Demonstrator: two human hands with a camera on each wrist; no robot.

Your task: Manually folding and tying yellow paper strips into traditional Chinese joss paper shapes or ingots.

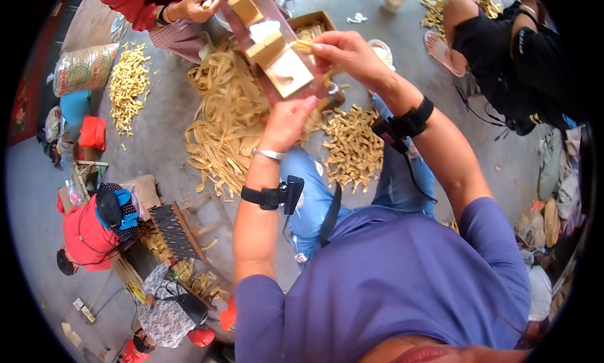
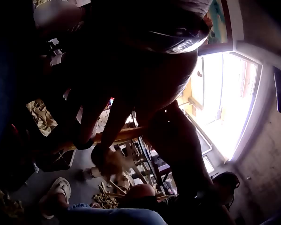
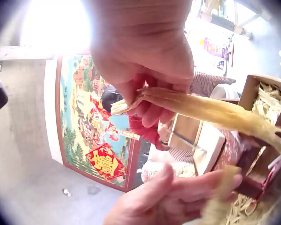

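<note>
In the head view my right hand is raised at the end of a red-brown bench, pinching a pale yellow strip. The right wrist view shows that hand with fingers curled round one end of the long, folded strip, which stretches sideways from it. Below, my left hand has its thumb apart and fingers extended, a blurred yellowish piece lying across the fingertips. From above, the left hand is beside the bench's near end. Its own wrist view is very dark.
A heap of long strips lies left of the bench, short pieces to its right. On the bench sit wooden blocks. Someone in a red sleeve works at its far end; another person sits at the right.
</note>
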